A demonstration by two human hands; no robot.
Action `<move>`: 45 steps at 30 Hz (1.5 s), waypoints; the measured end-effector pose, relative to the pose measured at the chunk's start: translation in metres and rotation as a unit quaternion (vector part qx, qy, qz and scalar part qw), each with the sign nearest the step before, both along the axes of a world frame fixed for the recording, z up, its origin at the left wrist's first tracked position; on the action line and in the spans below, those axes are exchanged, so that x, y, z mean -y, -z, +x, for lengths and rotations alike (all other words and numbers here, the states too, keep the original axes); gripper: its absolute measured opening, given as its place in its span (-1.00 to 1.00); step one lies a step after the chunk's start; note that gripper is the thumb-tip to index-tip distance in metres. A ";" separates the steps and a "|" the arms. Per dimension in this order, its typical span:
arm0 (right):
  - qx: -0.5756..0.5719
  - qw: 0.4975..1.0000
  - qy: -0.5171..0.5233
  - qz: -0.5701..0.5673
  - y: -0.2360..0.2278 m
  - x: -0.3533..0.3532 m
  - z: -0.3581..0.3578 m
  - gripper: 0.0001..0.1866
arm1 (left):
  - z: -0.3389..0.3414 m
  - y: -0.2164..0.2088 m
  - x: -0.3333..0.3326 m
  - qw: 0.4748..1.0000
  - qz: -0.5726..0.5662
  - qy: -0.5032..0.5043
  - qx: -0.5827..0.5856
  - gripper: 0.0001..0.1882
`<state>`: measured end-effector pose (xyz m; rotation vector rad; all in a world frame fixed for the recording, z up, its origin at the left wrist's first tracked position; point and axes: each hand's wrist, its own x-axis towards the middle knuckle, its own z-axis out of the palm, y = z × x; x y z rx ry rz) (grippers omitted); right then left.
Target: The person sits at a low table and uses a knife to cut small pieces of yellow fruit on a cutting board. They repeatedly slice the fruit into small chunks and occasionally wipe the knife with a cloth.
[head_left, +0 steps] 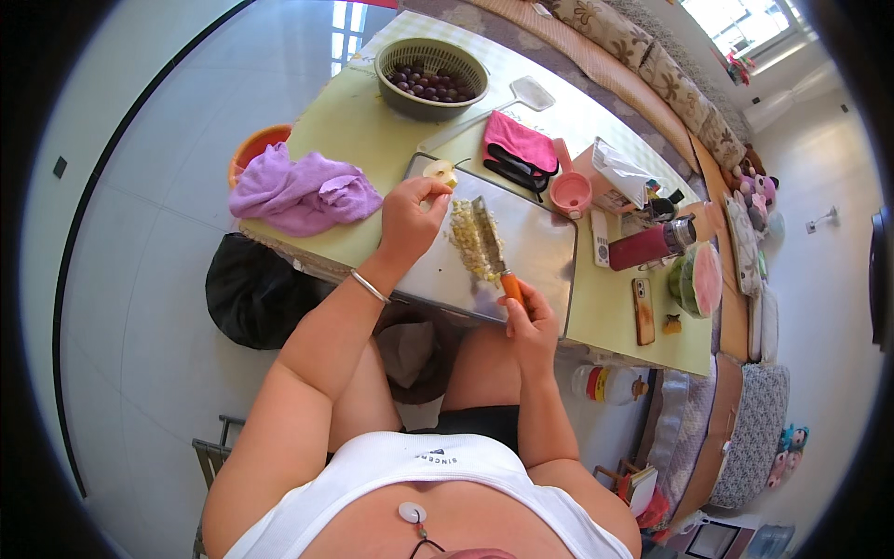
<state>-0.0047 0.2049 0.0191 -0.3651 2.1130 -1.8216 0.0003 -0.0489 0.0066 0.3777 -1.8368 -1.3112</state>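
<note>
My left hand (413, 219) is closed, its fingertips pinched at the near edge of a pale cut piece of pear (439, 172) with a dark stem, at the far left corner of a metal cutting board (545, 247). In my right hand (533, 317) is a knife, gripped by its orange handle (511, 287). Its blade (486, 228) points away from me over a strip of finely chopped pale yellow bits (471, 238) on the board. Some bits cling to the blade.
Beyond the board are a colander of dark round fruit (430, 88), a white fly swatter (532, 94) and a pink cloth (518, 142). A purple towel (303, 194) lies left. To the right are a pink cup (570, 194), a tumbler (649, 244), a phone (643, 311) and a cut watermelon (694, 281).
</note>
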 end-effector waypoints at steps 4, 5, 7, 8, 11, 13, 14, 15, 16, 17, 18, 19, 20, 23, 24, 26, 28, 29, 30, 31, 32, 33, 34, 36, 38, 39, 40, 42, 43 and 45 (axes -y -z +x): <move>-0.031 1.000 0.007 0.000 -0.007 0.001 -0.002 -0.64 | 0.000 -0.001 0.002 1.000 0.010 0.001 0.000 -0.90; -0.022 0.999 -0.007 0.034 0.001 -0.003 -0.007 -0.63 | 0.000 -0.001 0.001 1.000 0.008 0.000 0.002 -0.90; 0.001 0.999 -0.023 0.045 0.003 -0.002 -0.009 -0.63 | 0.000 -0.002 0.002 1.000 0.007 0.000 0.002 -0.90; -0.007 0.999 -0.014 0.029 0.002 -0.003 -0.008 -0.63 | -0.001 -0.002 0.001 1.000 0.009 0.003 -0.001 -0.91; -0.016 1.000 0.002 -0.008 -0.001 -0.003 -0.001 -0.63 | 0.002 -0.001 0.001 1.000 0.015 0.005 0.001 -0.91; -0.026 0.999 0.005 -0.021 -0.003 -0.001 -0.002 -0.63 | 0.000 -0.002 0.001 1.000 0.014 0.006 0.004 -0.91; -0.017 1.000 -0.002 -0.005 0.000 -0.003 -0.004 -0.63 | 0.000 -0.001 0.001 1.000 0.011 0.005 0.010 -0.91; -0.008 1.000 -0.011 0.010 0.002 -0.002 -0.006 -0.62 | 0.000 -0.001 0.002 1.000 0.008 0.003 0.017 -0.91; 0.001 0.999 -0.021 0.025 0.004 -0.003 -0.007 -0.62 | 0.000 -0.002 0.002 1.000 0.009 0.005 0.012 -0.91; 0.011 1.000 -0.006 0.007 0.003 -0.006 -0.005 -0.62 | 0.000 -0.003 0.001 1.000 0.010 0.007 0.007 -0.91; 0.004 1.000 0.002 -0.010 -0.001 -0.005 -0.002 -0.62 | 0.001 -0.002 0.000 1.000 0.013 0.009 0.006 -0.91; -0.003 1.000 0.010 -0.027 -0.005 -0.004 0.000 -0.63 | 0.002 -0.001 0.000 1.000 0.014 0.009 0.005 -0.91; -0.011 0.999 0.019 -0.044 -0.006 -0.003 0.000 -0.63 | 0.001 -0.002 0.001 1.000 0.015 0.008 0.005 -0.91; -0.007 1.000 0.001 0.007 0.003 -0.004 -0.006 -0.64 | 0.000 -0.003 0.000 1.000 0.016 0.005 0.000 -0.91; 0.002 1.000 -0.008 0.025 0.006 -0.002 -0.008 -0.64 | 0.000 -0.002 0.001 1.000 0.015 0.001 0.001 -0.91; 0.003 1.000 -0.002 -0.006 0.006 -0.005 -0.008 -0.64 | -0.001 -0.004 0.001 1.000 0.012 0.009 0.001 -0.91; -0.003 0.999 0.010 -0.046 -0.002 -0.005 -0.002 -0.64 | 0.001 -0.002 0.000 1.000 0.009 0.009 0.009 -0.91; -0.020 0.999 0.014 -0.036 -0.004 -0.002 0.000 -0.63 | 0.003 -0.002 0.001 1.000 0.007 0.005 0.013 -0.91; -0.015 1.000 0.004 -0.020 -0.003 -0.002 -0.002 -0.63 | 0.001 -0.004 0.001 1.000 0.004 0.002 0.012 -0.91; -0.010 1.000 -0.007 -0.005 0.002 -0.003 -0.006 -0.63 | 0.000 -0.003 0.001 1.000 0.007 0.003 0.011 -0.91; -0.004 1.000 -0.017 0.011 0.004 -0.003 -0.008 -0.63 | -0.001 -0.001 0.000 1.000 0.009 0.003 0.011 -0.91; 0.004 1.000 -0.015 0.002 0.003 -0.003 -0.008 -0.64 | 0.000 -0.001 0.001 1.000 0.011 0.001 0.011 -0.91; 0.012 1.000 -0.013 -0.007 0.002 -0.003 -0.006 -0.64 | -0.001 -0.002 0.002 1.000 0.011 0.003 0.005 -0.91; 0.016 0.999 -0.009 -0.034 -0.001 -0.001 -0.002 -0.64 | -0.001 -0.002 0.000 1.000 0.013 0.011 -0.004 -0.91; 0.007 0.998 -0.004 -0.068 -0.006 0.000 0.003 -0.64 | -0.001 0.002 0.002 1.000 0.003 0.005 -0.002 -0.91; 0.013 0.999 -0.012 -0.043 -0.003 0.001 0.001 -0.64 | -0.002 0.001 0.003 1.000 -0.003 0.004 -0.004 -0.91; 0.019 0.999 -0.020 -0.019 0.002 0.001 -0.003 -0.64 | -0.002 0.002 0.003 1.000 -0.001 0.005 0.002 -0.91; 0.030 0.999 -0.023 -0.003 0.004 0.001 -0.004 -0.64 | -0.001 0.002 0.003 1.000 0.003 0.003 0.017 -0.91; 0.035 0.999 -0.019 -0.011 0.001 0.000 -0.002 -0.64 | -0.001 0.001 0.003 1.000 0.005 0.006 0.011 -0.90; 0.023 0.998 -0.028 -0.043 -0.003 -0.002 -0.002 -0.63 | 0.000 -0.001 0.001 1.000 0.011 0.012 0.003 -0.90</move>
